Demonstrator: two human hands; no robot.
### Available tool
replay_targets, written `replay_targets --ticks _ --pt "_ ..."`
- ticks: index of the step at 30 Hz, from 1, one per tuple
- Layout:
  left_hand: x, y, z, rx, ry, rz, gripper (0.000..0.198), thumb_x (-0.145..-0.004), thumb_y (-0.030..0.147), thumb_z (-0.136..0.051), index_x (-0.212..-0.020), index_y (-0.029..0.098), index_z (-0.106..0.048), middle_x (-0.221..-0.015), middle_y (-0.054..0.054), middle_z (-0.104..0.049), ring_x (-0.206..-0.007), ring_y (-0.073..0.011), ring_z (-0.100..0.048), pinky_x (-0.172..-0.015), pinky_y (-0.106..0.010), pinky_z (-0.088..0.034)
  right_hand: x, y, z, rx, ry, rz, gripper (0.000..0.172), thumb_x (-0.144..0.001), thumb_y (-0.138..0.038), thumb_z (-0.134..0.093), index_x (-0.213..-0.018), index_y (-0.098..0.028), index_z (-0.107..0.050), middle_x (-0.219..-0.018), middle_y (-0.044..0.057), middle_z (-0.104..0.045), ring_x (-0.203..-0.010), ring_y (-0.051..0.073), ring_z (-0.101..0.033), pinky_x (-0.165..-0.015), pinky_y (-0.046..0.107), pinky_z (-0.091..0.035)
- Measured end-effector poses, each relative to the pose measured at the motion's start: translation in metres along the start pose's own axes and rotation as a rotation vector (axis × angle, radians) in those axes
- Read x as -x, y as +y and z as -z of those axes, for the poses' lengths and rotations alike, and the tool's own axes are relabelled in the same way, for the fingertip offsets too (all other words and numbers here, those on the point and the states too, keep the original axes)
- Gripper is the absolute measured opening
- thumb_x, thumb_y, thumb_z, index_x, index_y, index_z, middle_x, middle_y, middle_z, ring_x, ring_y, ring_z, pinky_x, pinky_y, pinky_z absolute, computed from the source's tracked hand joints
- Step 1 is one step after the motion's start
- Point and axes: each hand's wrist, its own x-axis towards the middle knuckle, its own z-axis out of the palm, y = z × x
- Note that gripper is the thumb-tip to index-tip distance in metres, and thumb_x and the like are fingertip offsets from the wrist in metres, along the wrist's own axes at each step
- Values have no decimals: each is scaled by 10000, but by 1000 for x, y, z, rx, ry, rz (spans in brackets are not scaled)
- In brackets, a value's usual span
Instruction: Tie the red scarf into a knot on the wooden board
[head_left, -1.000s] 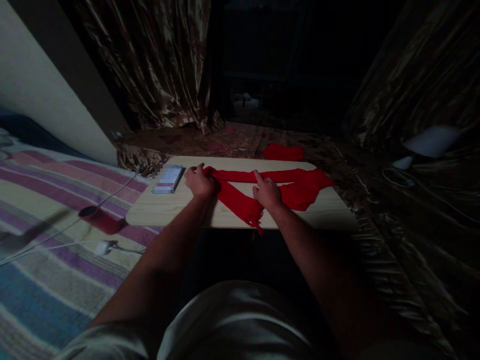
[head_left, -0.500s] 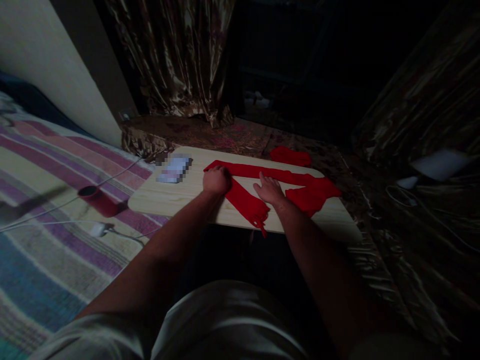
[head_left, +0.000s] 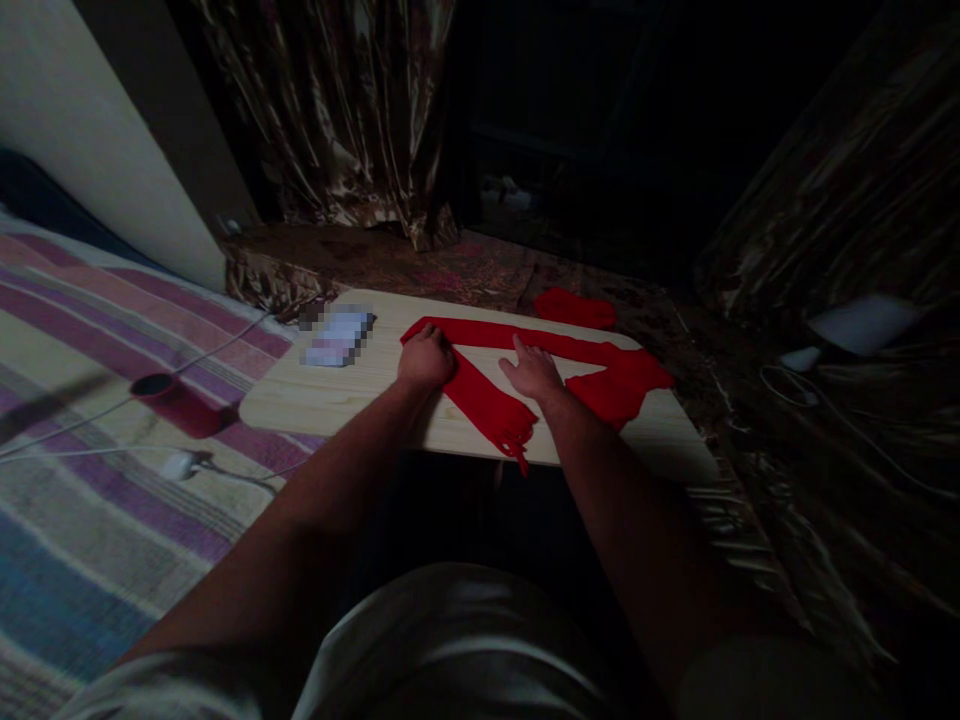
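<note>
A red knitted scarf [head_left: 487, 398] with a fringed end lies bent on the pale wooden board [head_left: 300, 390]. One strip runs along the far side, and the fringed strip slants back toward me, its tassels hanging over the near edge. My left hand [head_left: 425, 357] is closed on the scarf at the bend; its fingertips are partly hidden. Beside it, my right hand [head_left: 534, 372] is open, thumb out to the left, fingers resting on the far strip. At the right the scarf spreads into a wider, rumpled part [head_left: 615, 385].
A phone-like pale, blurred-out item [head_left: 339, 336] lies on the board's left. Another red cloth piece [head_left: 574, 308] is by the far edge. To the left, a dark red cup-shaped object [head_left: 180, 405] and a white plug with cables [head_left: 181, 464] lie on a striped blanket [head_left: 112, 500].
The view has shifted slightly, so everything sits a little further left. Both hands stay at nearly the same places on the scarf.
</note>
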Motion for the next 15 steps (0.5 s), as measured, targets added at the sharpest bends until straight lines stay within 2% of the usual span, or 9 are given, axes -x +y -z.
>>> replay_targets --ticks 3,5,8,11,13,15 --pt "5 3 7 -26 26 2 315 -935 285 -467 -1046 179 -742 -1156 -160 -711 -1098 -336 -612 -999 -494 -439 10 -3 4 -50 99 -47 689 -989 -435 -501 -1593 -115 -413 -1394 217 -657 -1276 325 -614 -1095 419 -429" --pt "8 5 11 -40 53 33 329 -939 320 -472 -1037 195 -760 -1171 -159 -717 -1140 -373 -572 -975 -541 -422 17 -5 8 -115 149 -78 596 -960 -356 -543 -1527 -172 -518 -1320 166 -710 -1194 295 -665 -1023 380 -483" --pt "11 7 10 -54 109 36 353 -943 352 -473 -1104 222 -759 -1307 -137 -685 -1300 -414 -468 -1019 -596 -374 27 -7 15 -273 173 -145 369 -931 -296 -556 -1261 -250 -716 -1171 68 -777 -1078 233 -709 -928 313 -522" --pt "7 5 3 -71 63 -16 365 -943 343 -463 -1125 198 -743 -1279 -141 -692 -1294 -380 -497 -1093 -582 -343 37 -11 22 -454 96 -168 222 -897 -282 -598 -1035 -225 -762 -1013 39 -794 -946 194 -726 -833 269 -534" --pt "3 2 -1 -78 9 -27 381 -944 338 -448 -1110 155 -738 -1204 -167 -707 -1212 -358 -554 -1063 -527 -394 44 -16 24 -581 -25 -161 238 -865 -291 -654 -1059 -190 -747 -985 44 -786 -860 181 -725 -772 260 -539" --pt "0 0 -4 -87 -10 -27 403 -947 340 -435 -1108 120 -733 -1176 -189 -706 -1178 -353 -572 -1026 -488 -428 50 -20 23 -680 -151 -160 360 -838 -326 -711 -1164 -173 -711 -1017 50 -777 -807 175 -722 -732 264 -544"
